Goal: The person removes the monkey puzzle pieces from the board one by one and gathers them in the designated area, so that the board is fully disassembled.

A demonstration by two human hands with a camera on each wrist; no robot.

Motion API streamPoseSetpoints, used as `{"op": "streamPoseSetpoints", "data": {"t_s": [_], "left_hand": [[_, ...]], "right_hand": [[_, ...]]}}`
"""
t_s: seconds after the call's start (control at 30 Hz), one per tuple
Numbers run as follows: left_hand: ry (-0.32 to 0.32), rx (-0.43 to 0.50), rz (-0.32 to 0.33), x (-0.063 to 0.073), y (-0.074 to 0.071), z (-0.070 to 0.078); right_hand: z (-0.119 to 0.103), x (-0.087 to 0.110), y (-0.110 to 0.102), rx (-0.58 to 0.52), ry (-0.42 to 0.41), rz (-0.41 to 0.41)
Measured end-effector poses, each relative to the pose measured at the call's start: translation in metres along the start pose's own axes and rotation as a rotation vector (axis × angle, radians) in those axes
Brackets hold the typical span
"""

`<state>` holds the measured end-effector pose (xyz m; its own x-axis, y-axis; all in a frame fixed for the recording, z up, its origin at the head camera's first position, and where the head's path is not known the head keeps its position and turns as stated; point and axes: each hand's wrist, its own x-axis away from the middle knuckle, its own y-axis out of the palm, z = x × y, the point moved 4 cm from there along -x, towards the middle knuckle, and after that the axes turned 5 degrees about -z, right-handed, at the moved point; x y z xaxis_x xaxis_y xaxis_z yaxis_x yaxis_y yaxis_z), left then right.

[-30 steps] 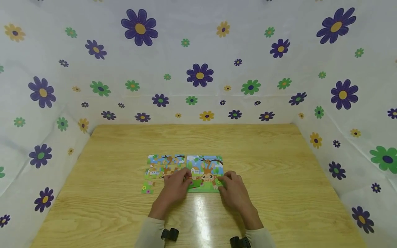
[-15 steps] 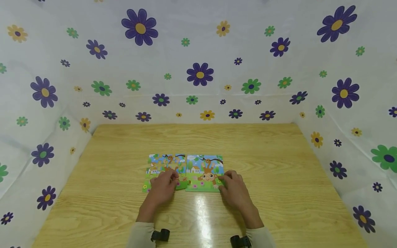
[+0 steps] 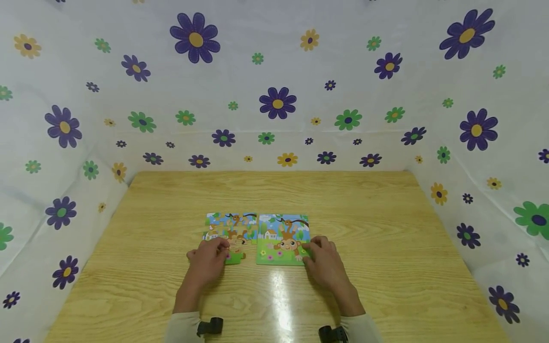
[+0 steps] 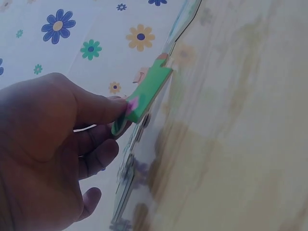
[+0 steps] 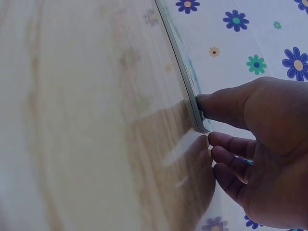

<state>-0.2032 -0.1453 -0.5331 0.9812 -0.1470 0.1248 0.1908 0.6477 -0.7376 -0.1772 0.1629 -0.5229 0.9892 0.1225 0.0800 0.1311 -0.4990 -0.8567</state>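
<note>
My left hand point(image 3: 207, 259) pinches a green jigsaw piece point(image 4: 147, 91) between thumb and fingers. The piece has a pink flower and a brown tab and is held at the near side of the jigsaw point(image 3: 231, 221). That jigsaw shows a monkey scene, its pieces laid in rows with gaps between some of them; my left hand hides its near left part. Just to the right lies a flat puzzle board point(image 3: 279, 259) with the same monkey picture whole. My right hand point(image 3: 323, 262) holds the board by its right edge, thumb on the near right corner in the right wrist view.
A light wooden table point(image 3: 364, 205) bears everything. White cloth point(image 3: 240, 62) printed with flowers stands around its back and both sides. Glare shows on the wood in front of the board. Each wrist wears a black camera point(image 3: 210, 326).
My left hand has moved left with the green jigsaw piece, from over the board's left part to the near side of the jigsaw. The right hand stays at the board's edge.
</note>
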Motion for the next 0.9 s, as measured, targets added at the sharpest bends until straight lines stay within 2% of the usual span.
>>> {"op": "streamPoseSetpoints", "data": {"t_s": [0.2,0.4,0.9], "left_hand": [[-0.037,-0.07,0.034,0.0038,-0.0086,-0.0049],[-0.056,-0.083,0.037,0.0064,-0.0115,-0.0073],[-0.022,-0.169,0.072,0.0066,-0.0103,-0.0053]], "right_hand": [[0.0007,-0.0002,0.0012,-0.005,0.003,-0.003],[-0.0012,0.0006,-0.0004,-0.01,-0.012,0.008],[-0.0016,0.0008,0.0004,-0.001,-0.015,0.017]]}}
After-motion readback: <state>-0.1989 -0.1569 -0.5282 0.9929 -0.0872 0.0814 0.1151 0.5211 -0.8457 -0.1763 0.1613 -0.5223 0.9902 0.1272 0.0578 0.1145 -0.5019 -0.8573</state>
